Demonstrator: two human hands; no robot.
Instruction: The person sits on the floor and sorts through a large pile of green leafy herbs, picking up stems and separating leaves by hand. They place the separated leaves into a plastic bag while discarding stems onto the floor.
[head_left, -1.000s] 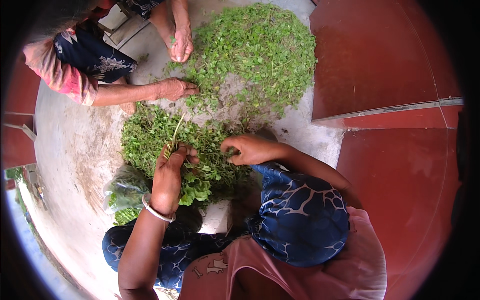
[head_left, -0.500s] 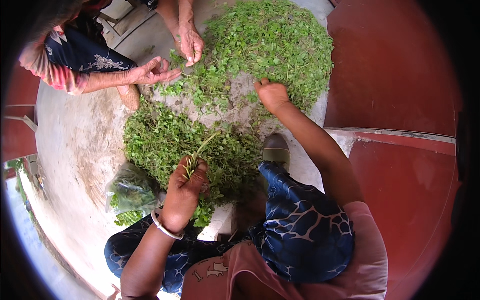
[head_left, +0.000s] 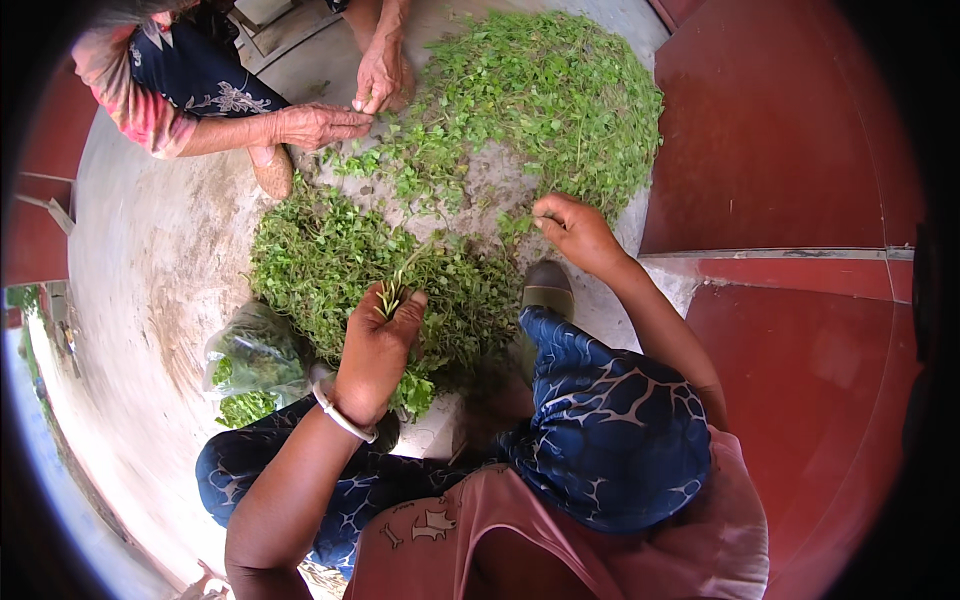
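Observation:
My left hand (head_left: 375, 345) is closed around a bunch of leafy green stems (head_left: 392, 298). Their pale cut ends stick up past my thumb, and the leaves (head_left: 413, 392) hang out below the fist. Under and beyond it lies the nearer heap of green herbs (head_left: 330, 255). My right hand (head_left: 578, 230) is in the air at the near edge of the farther heap (head_left: 560, 110), its fingers curled together. A small leafy sprig (head_left: 514, 226) shows beside its fingertips; I cannot make out whether the fingers hold it.
Across from me, another person's two hands (head_left: 345, 112) meet beside the farther heap. A clear plastic bag (head_left: 258, 350) with greens stands left of my knee. My boot (head_left: 548, 288) is right of the nearer heap. Red panels (head_left: 780, 130) border the concrete floor (head_left: 150, 260) on the right.
My right hand has drawn back from the farther heap, toward me and slightly right. My left hand keeps the bunch and has barely shifted. The other person's hands have come together.

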